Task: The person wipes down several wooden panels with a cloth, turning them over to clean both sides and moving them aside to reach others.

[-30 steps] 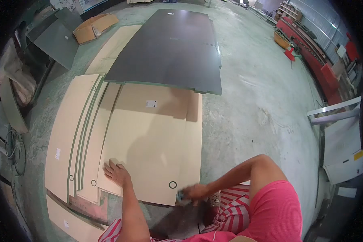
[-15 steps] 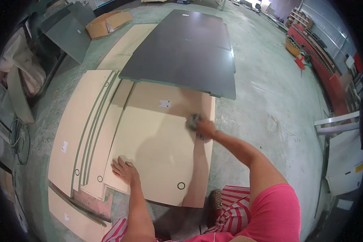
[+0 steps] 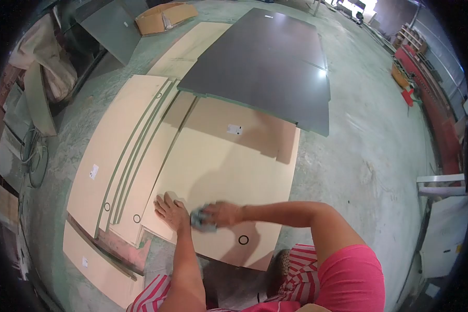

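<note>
Beneath both hands lies a pale, smooth board (image 3: 244,179), with a white label (image 3: 234,129) toward its far end and a dark ring (image 3: 243,239) near its front edge. My left hand (image 3: 172,212) rests flat on the board's left side, fingers spread. Just to its right, my right hand (image 3: 224,214) presses a crumpled grey-blue cloth (image 3: 203,222) on the surface, close beside the left wrist. Motion blurs the cloth and the right fingers a little. A dark panel (image 3: 265,62) overlaps the board's far end and shades it.
Narrower pale boards (image 3: 122,135) with dark edges lie on the left, and another pale piece (image 3: 96,265) is at the front left. A cardboard box (image 3: 164,18) stands at the far left. Red machinery (image 3: 426,78) runs along the right side, above a white metal frame (image 3: 442,178).
My right hand has swept the cloth from the board's far right edge toward me and left, beside my left hand. The left hand stays on the board; the view has shifted slightly.
</note>
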Motion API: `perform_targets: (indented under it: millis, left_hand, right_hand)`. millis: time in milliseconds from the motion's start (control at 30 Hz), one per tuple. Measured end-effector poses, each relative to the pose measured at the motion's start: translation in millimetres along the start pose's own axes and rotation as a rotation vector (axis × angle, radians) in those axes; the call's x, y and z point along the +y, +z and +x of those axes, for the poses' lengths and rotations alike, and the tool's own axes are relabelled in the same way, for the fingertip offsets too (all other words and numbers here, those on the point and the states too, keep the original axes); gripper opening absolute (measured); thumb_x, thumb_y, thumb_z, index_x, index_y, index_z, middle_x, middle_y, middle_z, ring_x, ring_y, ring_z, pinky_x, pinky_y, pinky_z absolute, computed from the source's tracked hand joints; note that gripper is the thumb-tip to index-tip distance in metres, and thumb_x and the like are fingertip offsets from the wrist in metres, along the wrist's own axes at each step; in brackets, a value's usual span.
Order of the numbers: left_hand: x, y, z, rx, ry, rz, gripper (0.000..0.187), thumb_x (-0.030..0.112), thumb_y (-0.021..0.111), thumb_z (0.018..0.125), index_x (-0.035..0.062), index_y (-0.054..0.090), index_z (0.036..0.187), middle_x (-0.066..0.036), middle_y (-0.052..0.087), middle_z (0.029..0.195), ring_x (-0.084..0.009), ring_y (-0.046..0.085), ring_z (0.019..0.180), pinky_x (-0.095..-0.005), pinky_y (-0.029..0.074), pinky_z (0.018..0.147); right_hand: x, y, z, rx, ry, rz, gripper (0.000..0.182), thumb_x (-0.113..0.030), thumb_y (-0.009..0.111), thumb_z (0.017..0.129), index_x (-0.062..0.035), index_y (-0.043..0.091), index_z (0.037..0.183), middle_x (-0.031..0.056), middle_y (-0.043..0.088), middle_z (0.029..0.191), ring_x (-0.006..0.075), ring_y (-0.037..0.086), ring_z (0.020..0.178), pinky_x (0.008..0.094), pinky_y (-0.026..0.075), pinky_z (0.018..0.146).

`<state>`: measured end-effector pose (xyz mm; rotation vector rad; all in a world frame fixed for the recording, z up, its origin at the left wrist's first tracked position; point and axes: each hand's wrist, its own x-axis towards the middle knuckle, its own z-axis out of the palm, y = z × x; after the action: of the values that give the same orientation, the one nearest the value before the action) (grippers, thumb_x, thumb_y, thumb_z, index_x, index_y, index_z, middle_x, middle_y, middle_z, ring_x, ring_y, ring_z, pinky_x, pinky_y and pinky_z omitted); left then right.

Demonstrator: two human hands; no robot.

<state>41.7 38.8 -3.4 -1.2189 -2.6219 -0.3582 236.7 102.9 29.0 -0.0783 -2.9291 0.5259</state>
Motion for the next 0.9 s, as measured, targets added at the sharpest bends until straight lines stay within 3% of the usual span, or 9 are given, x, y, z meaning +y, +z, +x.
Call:
perform_targets:
  millis: [33,100,200,233,300,400,533,633,900]
  left_hand:
    - [0.5,-2.3,0.4,-0.002,-0.007,0.003,0.043,0.021,0.047,0.088,0.012,0.044,0.13,-0.014,0.036,0.14,-0.0349,0.028,0.133,-0.0493,0.025,0.106]
    - [1.8,-5.8,1.2,-0.022,-0.011,-0.019,0.044,0.021,0.048,0.088,0.0115,0.044,0.13,-0.014,0.036,0.14,-0.0353,0.029,0.133,-0.0497,0.025,0.106]
    - [0.8,-4.3,-0.1,0.014,0.001,-0.022,0.042,0.02,0.049,0.087,0.0105,0.045,0.128,-0.015,0.037,0.139,-0.0356,0.03,0.132,-0.0496,0.025,0.106]
    - [0.8,-4.8,0.7,0.029,0.014,-0.026,0.041,0.02,0.049,0.087,0.0102,0.046,0.127,-0.015,0.038,0.139,-0.0356,0.031,0.132,-0.0496,0.025,0.106]
    - [2.0,-9.1,1.5,0.03,0.008,-0.023,0.041,0.019,0.049,0.087,0.0098,0.046,0.127,-0.015,0.038,0.139,-0.0359,0.031,0.132,-0.0496,0.025,0.106]
    - [1.4,-10.0,3.8,0.008,0.005,-0.029,0.043,0.017,0.051,0.086,0.0094,0.046,0.127,-0.015,0.037,0.139,-0.0365,0.03,0.132,-0.0496,0.025,0.106]
    - [2.9,-10.0,3.0,-0.014,-0.002,-0.048,0.045,0.015,0.053,0.083,0.0077,0.046,0.127,-0.016,0.036,0.14,-0.0368,0.03,0.132,-0.0495,0.024,0.106]
    - [-1.7,-7.1,0.0,-0.02,0.032,-0.034,0.044,0.015,0.053,0.083,0.0048,0.046,0.125,-0.016,0.037,0.139,-0.0366,0.031,0.131,-0.0494,0.025,0.106]
    - [1.6,-10.8,4.1,0.019,0.013,-0.039,0.044,0.016,0.05,0.085,-0.0025,0.043,0.125,-0.018,0.038,0.136,-0.0374,0.031,0.13,-0.0504,0.026,0.105]
  right_hand:
    - [25.4,3.0,-5.0,0.104,0.064,-0.043,0.05,-0.025,0.06,0.079,-0.0248,0.047,0.128,0.0119,0.05,0.125,0.0307,0.047,0.118,0.0429,0.046,0.089]
    - [73.2,-47.2,-13.4,-0.065,0.385,-0.062,0.046,-0.02,0.058,0.079,-0.0176,0.05,0.124,0.0117,0.049,0.129,0.0289,0.05,0.114,0.044,0.046,0.088]
    - [164.8,-65.4,-58.7,0.171,1.006,-0.456,0.041,-0.023,0.061,0.079,-0.0093,0.05,0.117,0.0169,0.059,0.099,0.0343,0.06,0.09,0.0444,0.051,0.07]
    - [206.6,-73.1,-84.6,-0.007,1.23,-0.121,0.048,-0.023,0.061,0.079,-0.0086,0.047,0.123,0.0192,0.057,0.109,0.039,0.06,0.09,0.0459,0.052,0.071]
    - [186.8,-101.0,-93.8,0.363,1.315,-0.238,0.047,-0.023,0.059,0.08,-0.0074,0.048,0.124,0.0217,0.052,0.12,0.0391,0.059,0.098,0.0487,0.05,0.078]
    - [162.3,-92.6,-49.7,0.118,1.272,0.124,0.046,-0.022,0.059,0.081,-0.0085,0.049,0.124,0.0224,0.047,0.127,0.037,0.052,0.111,0.0485,0.046,0.086]
    - [74.9,-32.4,52.0,0.295,0.448,-0.015,0.042,-0.028,0.065,0.075,-0.0154,0.06,0.114,0.0197,0.047,0.129,0.0374,0.047,0.116,0.0475,0.043,0.092]
    - [38.0,9.1,112.0,0.177,0.131,-0.22,0.032,-0.028,0.063,0.074,-0.0232,0.061,0.106,0.0074,0.052,0.123,0.0279,0.048,0.116,0.05,0.043,0.09]
    - [154.3,-1.7,123.5,0.353,0.594,-0.401,0.035,-0.022,0.057,0.078,-0.0222,0.059,0.114,0.0066,0.052,0.12,0.0273,0.049,0.114,0.0493,0.045,0.086]
